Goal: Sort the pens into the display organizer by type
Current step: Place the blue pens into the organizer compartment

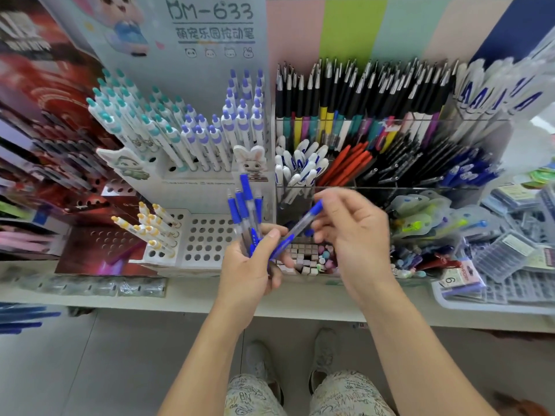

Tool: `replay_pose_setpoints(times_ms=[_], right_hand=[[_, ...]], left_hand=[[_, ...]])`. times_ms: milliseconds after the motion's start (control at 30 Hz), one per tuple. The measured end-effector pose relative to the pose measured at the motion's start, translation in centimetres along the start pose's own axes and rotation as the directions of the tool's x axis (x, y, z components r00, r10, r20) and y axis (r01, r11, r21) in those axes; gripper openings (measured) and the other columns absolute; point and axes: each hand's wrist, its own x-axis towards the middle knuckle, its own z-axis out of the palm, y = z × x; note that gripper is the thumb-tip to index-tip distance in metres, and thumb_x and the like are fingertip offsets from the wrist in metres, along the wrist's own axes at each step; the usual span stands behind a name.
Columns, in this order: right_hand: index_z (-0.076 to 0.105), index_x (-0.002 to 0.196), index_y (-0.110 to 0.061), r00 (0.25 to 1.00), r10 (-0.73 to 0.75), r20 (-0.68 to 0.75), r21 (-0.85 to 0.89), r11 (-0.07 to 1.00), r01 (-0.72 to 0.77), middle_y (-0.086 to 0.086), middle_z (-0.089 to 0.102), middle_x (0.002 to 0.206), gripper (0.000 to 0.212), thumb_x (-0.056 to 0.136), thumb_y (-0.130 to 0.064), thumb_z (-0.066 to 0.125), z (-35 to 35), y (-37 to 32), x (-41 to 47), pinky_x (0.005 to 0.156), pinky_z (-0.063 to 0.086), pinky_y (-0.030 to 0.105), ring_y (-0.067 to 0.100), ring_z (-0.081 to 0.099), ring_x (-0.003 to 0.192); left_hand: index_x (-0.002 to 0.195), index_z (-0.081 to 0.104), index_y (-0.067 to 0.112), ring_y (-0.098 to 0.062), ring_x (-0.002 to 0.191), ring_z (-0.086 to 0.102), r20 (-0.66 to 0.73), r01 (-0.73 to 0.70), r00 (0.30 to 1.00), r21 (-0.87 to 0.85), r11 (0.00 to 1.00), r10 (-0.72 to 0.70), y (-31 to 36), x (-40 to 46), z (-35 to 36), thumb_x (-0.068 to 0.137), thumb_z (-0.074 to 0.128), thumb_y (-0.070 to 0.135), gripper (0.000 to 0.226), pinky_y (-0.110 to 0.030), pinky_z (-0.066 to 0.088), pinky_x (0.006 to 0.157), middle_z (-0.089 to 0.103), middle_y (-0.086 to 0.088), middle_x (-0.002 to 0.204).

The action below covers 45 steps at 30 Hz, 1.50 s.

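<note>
Mostly blurred: left hand (250, 265) grips blue pen bunch (245, 205), lower ends hidden; right hand (354, 235) pinches single pen (300, 228).

a cartoon poster (186, 28) stands at the back of the shelf (180, 298). pastel wall panels (360, 28) rise behind. small packets (90, 285) lie along the shelf's front edge, plastic boxes (510, 259) fill a tray (450, 303) at right, and grey floor (105, 370) shows below.

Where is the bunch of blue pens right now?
In the head view, centre: the left hand grips the bunch of blue pens upright, before the white holed rack.
</note>
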Motion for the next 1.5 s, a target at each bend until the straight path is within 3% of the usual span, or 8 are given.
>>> replay_pose_setpoints(times_ms=[100,200,667,867,1067,1200,1300,1500], right_hand=[[0.065,0.09,-0.011,0.947,-0.223,-0.231,-0.06,0.975,0.215,0.003,0.064,0.073,0.017,0.104,-0.012,0.054,-1.2,-0.2,0.6,0.053,0.053,0.025,0.018,0.062,0.062],[0.068,0.093,-0.014,0.923,-0.351,-0.158,-0.352,0.893,0.28,0.001,0.068,0.078,0.013,0.102,-0.013,0.059,-1.6,1.2,1.0,0.058,0.057,0.028,0.019,0.067,0.067],[0.075,0.107,-0.017,0.941,-0.33,0.069,-0.781,0.569,0.257,-0.004,0.068,0.099,0.016,0.094,-0.018,0.067,-0.8,4.1,1.6,0.076,0.054,0.033,0.011,0.063,0.072],[0.074,0.08,-0.015,0.979,0.158,0.133,-0.144,0.98,-0.138,0.0,0.052,0.058,0.019,0.096,-0.023,0.067,0.3,0.1,0.9,0.043,0.033,0.024,0.014,0.04,0.048],[0.071,0.09,-0.01,0.977,0.077,0.2,-0.133,0.99,-0.051,0.0,0.063,0.066,0.009,0.097,-0.01,0.064,0.3,-0.1,1.1,0.046,0.043,0.024,0.014,0.049,0.051],[0.071,0.09,-0.005,0.998,-0.055,-0.036,0.047,0.997,0.057,0.003,0.065,0.073,0.011,0.097,-0.008,0.063,-0.6,-0.6,1.5,0.054,0.052,0.025,0.013,0.056,0.06],[0.073,0.098,-0.008,0.985,-0.116,-0.125,-0.139,0.985,0.098,0.0,0.071,0.078,0.01,0.098,-0.009,0.064,-1.7,0.0,2.4,0.065,0.06,0.029,0.012,0.065,0.067],[0.072,0.105,-0.017,0.974,-0.225,0.003,-0.599,0.78,0.182,-0.007,0.07,0.084,0.019,0.09,-0.006,0.071,-1.1,4.4,2.2,0.067,0.058,0.03,0.008,0.066,0.069]], left_hand=[[0.08,0.061,0.015,-0.014,0.038,0.037,-0.198,-0.079,0.977,0.004,0.997,0.078,0.0,0.5,-0.6,0.101,0.058,0.025,0.023,-0.02,0.03,0.039,0.06,-0.007,0.057],[0.067,0.051,0.02,-0.011,0.043,0.034,-0.245,-0.093,0.966,-0.012,0.996,0.087,0.4,0.7,-0.8,0.097,0.064,0.026,0.033,-0.018,0.028,0.04,0.043,-0.001,0.053],[0.076,0.051,0.009,-0.01,0.042,0.028,0.032,-0.067,0.997,0.02,0.998,0.066,0.5,0.1,-1.0,0.087,0.052,0.049,0.042,-0.019,0.026,0.039,0.037,-0.001,0.053],[0.078,0.055,0.006,-0.006,0.037,0.029,0.243,-0.047,0.97,0.199,0.979,-0.003,0.8,0.1,-0.3,0.1,0.051,0.034,0.036,-0.016,0.026,0.04,0.039,-0.002,0.052],[0.079,0.054,0.011,-0.002,0.038,0.029,0.236,-0.013,0.972,0.111,0.994,-0.014,0.3,-0.1,1.1,0.093,0.055,0.036,0.03,-0.014,0.025,0.039,0.041,0.01,0.048],[0.092,0.068,0.014,-0.005,0.04,0.037,-0.09,-0.111,0.988,0.112,0.987,0.122,0.1,0.4,0.6,0.097,0.054,0.042,0.032,-0.016,0.032,0.046,0.056,-0.001,0.058],[0.095,0.07,0.014,-0.007,0.047,0.038,-0.197,-0.145,0.966,0.116,0.983,0.166,0.3,1.2,-0.8,0.103,0.05,0.037,0.032,-0.019,0.033,0.048,0.051,-0.001,0.06],[0.107,0.073,0.018,-0.009,0.043,0.027,0.045,0.02,0.999,0.019,1.0,-0.021,0.6,1.0,-1.1,0.105,0.045,0.03,0.03,-0.018,0.021,0.038,0.044,-0.001,0.06]])
